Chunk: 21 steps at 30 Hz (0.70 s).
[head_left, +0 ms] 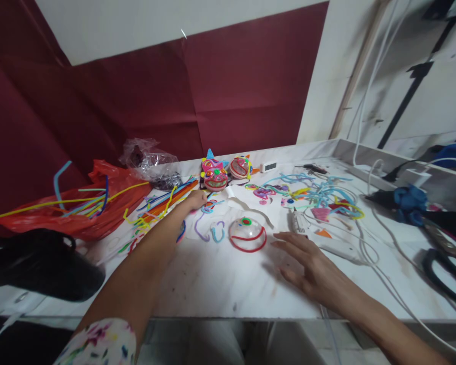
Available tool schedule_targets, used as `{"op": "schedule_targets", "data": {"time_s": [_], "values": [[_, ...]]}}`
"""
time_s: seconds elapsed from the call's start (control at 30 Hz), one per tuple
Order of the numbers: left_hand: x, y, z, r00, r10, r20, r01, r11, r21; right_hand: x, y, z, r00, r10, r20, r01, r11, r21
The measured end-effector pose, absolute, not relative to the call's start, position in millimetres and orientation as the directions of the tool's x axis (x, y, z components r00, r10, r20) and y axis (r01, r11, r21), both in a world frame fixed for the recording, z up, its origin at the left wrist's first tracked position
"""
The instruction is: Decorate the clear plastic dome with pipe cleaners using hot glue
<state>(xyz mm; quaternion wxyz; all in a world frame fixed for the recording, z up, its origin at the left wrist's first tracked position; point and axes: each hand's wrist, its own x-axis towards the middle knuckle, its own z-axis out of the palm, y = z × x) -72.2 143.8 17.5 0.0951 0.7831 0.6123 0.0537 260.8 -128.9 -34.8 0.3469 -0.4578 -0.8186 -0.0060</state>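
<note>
My left hand (196, 201) reaches far forward over the table, beside a curled blue and red pipe cleaner piece (213, 204); its fingers are mostly hidden behind its back. Near the table's middle lies a clear plastic dome (243, 230), edged with red pipe cleaner and topped by a green and red round. To its right, my right hand (300, 256) hovers with fingers apart, holding nothing. Purple and light blue bent pipe cleaners (218, 232) lie left of the dome. Behind stand colorful decorated balls (215, 177) with ears and coiled pipe cleaner features.
A white glue gun (327, 243) with its cord lies right of the dome, near tangled light blue pipe cleaners (327, 190). Black-handled scissors (446, 268) rest far right. At left are a red plastic bag (99, 218), loose pipe cleaners and a black pouch (41, 263).
</note>
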Motion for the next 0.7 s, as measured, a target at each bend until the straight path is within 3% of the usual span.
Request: {"op": "schedule_targets", "data": {"time_s": [0.43,0.7], "values": [[-61,120,20,0.356,0.927,-0.119,0.928,-0.336,0.158,258,-128,-28,-0.367,0.727,0.580,0.734,0.610,-0.299],[-82,120,28,0.261,0.959,-0.113,0.960,-0.246,0.130,257,-127,-20,-0.395,0.719,0.572,0.717,0.630,-0.298]]}}
